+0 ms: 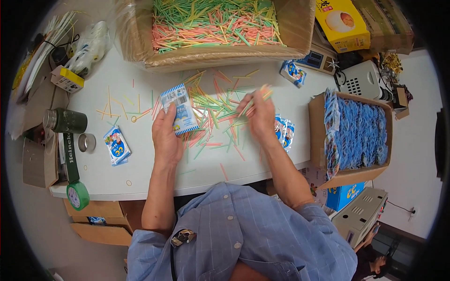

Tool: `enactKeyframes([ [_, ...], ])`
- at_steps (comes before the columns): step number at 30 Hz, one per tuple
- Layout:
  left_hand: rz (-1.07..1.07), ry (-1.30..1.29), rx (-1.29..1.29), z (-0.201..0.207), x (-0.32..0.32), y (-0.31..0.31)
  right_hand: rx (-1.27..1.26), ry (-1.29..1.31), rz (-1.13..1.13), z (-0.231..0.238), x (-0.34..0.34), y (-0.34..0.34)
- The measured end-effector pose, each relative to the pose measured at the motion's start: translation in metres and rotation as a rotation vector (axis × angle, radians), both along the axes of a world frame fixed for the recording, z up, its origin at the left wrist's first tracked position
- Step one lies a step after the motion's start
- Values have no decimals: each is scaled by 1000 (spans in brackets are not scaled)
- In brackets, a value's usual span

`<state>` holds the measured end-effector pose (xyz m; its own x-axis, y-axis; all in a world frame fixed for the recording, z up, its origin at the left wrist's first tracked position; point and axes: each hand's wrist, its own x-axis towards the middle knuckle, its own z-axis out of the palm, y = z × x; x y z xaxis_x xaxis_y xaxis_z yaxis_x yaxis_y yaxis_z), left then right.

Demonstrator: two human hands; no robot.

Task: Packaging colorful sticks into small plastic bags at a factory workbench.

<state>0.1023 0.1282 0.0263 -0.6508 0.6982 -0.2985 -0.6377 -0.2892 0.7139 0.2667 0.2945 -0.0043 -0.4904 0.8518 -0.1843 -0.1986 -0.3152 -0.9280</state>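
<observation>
My left hand (pixel 166 136) grips a blue-and-white printed packet (pixel 183 112), thumb across its front. Over the right side of a loose pile of thin pink, green and yellow sticks (pixel 209 104), my right hand (pixel 262 121) is closed around a few sticks (pixel 266 91), slightly blurred. Similar packets (pixel 289 135) lie partly behind my right wrist. More packets (pixel 117 147) rest on the table left of my left forearm. A large carton (pixel 225 58) at the far side holds many of the same sticks (pixel 218 30).
On the right stands a carton (pixel 317 133) full of blue packets (pixel 358 131). One packet (pixel 294 73) lies near the big carton's right corner. Left are a dark green jar (pixel 69 121), a round metal lid (pixel 86 142) and green tape (pixel 78 195). Another person (pixel 372 264) shows lower right.
</observation>
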Motion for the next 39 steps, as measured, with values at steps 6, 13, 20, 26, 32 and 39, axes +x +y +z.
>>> enactKeyframes([
  [6,-71,-44,-67,-8,16,1,498,-198,-180,-43,1,38],
  [13,-49,-27,-56,-23,12,-5,570,-230,-113,-56,2,33],
  [20,-53,-49,-73,-14,21,0,604,-263,-53,-59,4,38],
  [26,-106,14,-18,-2,20,17,487,-226,-66,-43,-1,42],
  [32,-114,63,6,3,14,23,-191,-44,311,15,-1,29],
  [39,-474,23,-73,-1,16,21,-343,-194,836,40,6,-34],
])
